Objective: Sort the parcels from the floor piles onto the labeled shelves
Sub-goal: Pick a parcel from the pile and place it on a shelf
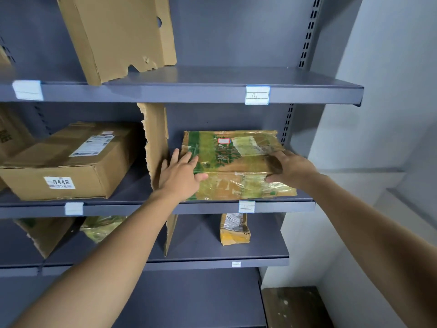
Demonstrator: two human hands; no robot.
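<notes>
A flat green-and-brown parcel (227, 162) wrapped in clear tape lies on the middle shelf (283, 205), right of a torn cardboard divider (156, 138). My left hand (181, 172) grips its near left corner, fingers spread over the top and thumb on the front face. My right hand (289, 168) holds its near right corner, fingers on top, thumb against the front. A white label (246, 206) sits on the shelf edge just below the parcel.
A brown box marked 0448 (68, 162) fills the left bay of the same shelf. The upper shelf carries a label reading 01 (257, 95) and a tall cardboard sheet (118, 36). A small yellow parcel (234, 229) stands on the lower shelf. A white wall (378, 114) is at the right.
</notes>
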